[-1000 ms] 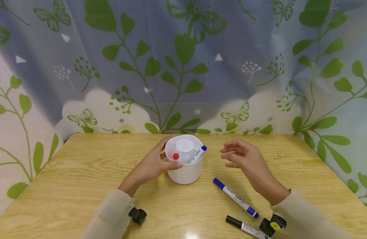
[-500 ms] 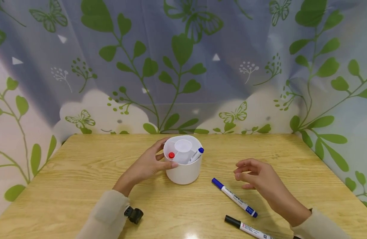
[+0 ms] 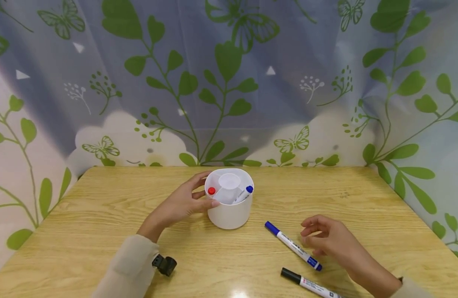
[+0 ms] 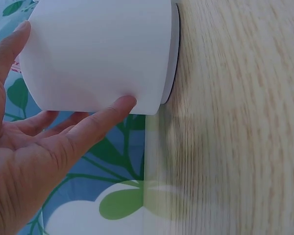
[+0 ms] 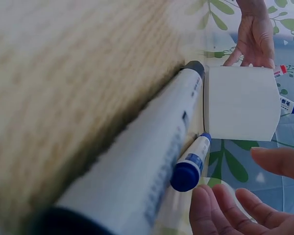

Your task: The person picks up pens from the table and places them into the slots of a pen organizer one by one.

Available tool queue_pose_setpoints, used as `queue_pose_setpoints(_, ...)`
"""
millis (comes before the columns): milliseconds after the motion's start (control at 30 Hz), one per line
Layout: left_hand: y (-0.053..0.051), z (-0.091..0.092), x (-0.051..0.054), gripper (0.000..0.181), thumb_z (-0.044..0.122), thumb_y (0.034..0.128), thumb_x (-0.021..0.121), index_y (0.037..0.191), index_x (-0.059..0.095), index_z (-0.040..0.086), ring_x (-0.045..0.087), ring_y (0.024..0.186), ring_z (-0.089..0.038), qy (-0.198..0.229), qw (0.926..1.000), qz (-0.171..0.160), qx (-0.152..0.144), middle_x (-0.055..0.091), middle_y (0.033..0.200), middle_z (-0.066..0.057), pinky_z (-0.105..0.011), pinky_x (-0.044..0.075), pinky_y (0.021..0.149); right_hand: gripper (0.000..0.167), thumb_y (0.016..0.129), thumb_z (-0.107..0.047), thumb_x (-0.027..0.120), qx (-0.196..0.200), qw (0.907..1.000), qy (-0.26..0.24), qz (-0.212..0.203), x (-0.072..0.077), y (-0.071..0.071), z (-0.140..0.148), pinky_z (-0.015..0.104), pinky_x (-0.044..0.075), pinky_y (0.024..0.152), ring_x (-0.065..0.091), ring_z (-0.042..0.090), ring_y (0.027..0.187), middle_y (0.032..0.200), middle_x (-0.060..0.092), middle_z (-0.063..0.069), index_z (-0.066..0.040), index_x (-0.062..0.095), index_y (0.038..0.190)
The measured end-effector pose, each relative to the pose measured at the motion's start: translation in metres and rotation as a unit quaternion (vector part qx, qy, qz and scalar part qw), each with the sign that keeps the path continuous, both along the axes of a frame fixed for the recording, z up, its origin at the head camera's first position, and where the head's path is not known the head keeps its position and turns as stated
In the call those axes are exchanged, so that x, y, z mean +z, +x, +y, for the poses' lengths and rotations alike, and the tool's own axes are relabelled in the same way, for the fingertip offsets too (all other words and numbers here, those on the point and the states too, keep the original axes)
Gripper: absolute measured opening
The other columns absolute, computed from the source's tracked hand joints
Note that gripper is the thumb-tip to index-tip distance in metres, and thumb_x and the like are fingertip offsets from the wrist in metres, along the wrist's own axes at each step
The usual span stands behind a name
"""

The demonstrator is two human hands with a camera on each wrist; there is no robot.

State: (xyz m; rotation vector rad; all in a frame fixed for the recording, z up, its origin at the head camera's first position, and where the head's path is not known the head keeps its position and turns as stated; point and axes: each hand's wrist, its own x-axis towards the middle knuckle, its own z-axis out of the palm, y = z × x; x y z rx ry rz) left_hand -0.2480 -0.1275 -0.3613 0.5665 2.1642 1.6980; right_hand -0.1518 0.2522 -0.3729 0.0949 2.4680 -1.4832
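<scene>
— Where is the person's left hand (image 3: 180, 204) going to work?
— It is gripping a white pen holder (image 3: 229, 217), the thumb pressing at the near rim and the other fingers wrapping the left and far side. The holder is standing upright on a wooden table (image 3: 102, 207).
— And the right hand (image 3: 334, 243)?
— Holding nothing, it is hovering just beside a blue marker (image 3: 293, 246), its fingers bending loosely and its thumb staying apart from them.
— What is the pen holder carrying?
— A second blue marker (image 3: 243, 194) is leaning against the rim on the right, while a red cap (image 3: 212, 191) is poking up at the left, across a divider.
— Anything farther out?
— From where I'm standing, the blue marker is lying aslant between holder and right hand; a black marker (image 3: 310, 284) is lying nearer the person. Behind the table, a curtain (image 3: 229, 103) is showing green leaves and butterflies.
</scene>
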Motion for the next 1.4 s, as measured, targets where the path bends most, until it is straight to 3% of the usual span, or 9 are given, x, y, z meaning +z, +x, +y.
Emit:
queue_pose_setpoints(200, 0.000, -0.001, -0.001, 0.092, 0.018, 0.0929, 0.082, 0.166, 0.026, 0.019, 0.039, 0.153, -0.044, -0.004, 1.0000, 0.001, -0.002, 0.034, 0.166, -0.017, -0.048, 0.053, 0.109, 0.048, 0.094, -0.011, 0.076, 0.024, 0.9997, 0.005, -0.007, -0.006, 0.001, 0.002, 0.036, 0.059, 0.070, 0.067, 0.019, 0.090, 0.114, 0.067, 0.014, 0.007, 0.057, 0.134)
queue_pose_setpoints(467, 0.001, 0.002, -0.001, 0.098, 0.021, 0.0903, 0.085, 0.166, 0.022, 0.023, 0.030, 0.157, -0.043, -0.010, 0.9999, 0.002, -0.005, 0.025, 0.171, -0.010, -0.057, 0.041, 0.119, 0.047, 0.089, -0.007, 0.079, 0.043, 0.9987, 0.026, -0.005, -0.011, 0.002, 0.003, 0.033, 0.055, 0.067, 0.065, 0.019, 0.088, 0.103, 0.064, 0.010, 0.008, 0.058, 0.128)
queue_pose_setpoints(800, 0.001, 0.003, -0.001, 0.100, 0.020, 0.0900, 0.085, 0.167, 0.021, 0.025, 0.028, 0.158, -0.042, -0.007, 1.0000, -0.003, -0.002, 0.023, 0.172, -0.009, -0.056, 0.040, 0.120, 0.039, 0.086, 0.003, 0.075, 0.100, 0.9943, 0.023, 0.031, -0.017, 0.003, 0.006, 0.024, 0.043, 0.057, 0.056, 0.014, 0.069, 0.083, 0.061, 0.004, 0.011, 0.058, 0.121)
queue_pose_setpoints(1067, 0.001, 0.003, -0.001, 0.100, 0.022, 0.0915, 0.084, 0.167, 0.019, 0.023, 0.027, 0.158, -0.044, -0.017, 0.9998, 0.002, -0.002, 0.022, 0.173, -0.013, -0.057, 0.040, 0.120, 0.035, 0.086, 0.005, 0.074, 0.095, 0.9946, 0.031, 0.027, -0.018, 0.002, 0.006, 0.026, 0.046, 0.060, 0.056, 0.016, 0.072, 0.083, 0.059, 0.004, 0.009, 0.060, 0.117)
queue_pose_setpoints(1400, 0.002, 0.003, -0.002, 0.099, 0.023, 0.0931, 0.082, 0.168, 0.018, 0.022, 0.025, 0.158, -0.046, -0.016, 0.9999, 0.004, -0.004, 0.019, 0.173, -0.014, -0.059, 0.038, 0.121, 0.029, 0.081, 0.009, 0.076, 0.101, 0.9887, 0.093, 0.061, -0.020, 0.003, 0.007, 0.025, 0.046, 0.062, 0.053, 0.019, 0.075, 0.083, 0.056, 0.004, 0.002, 0.064, 0.106)
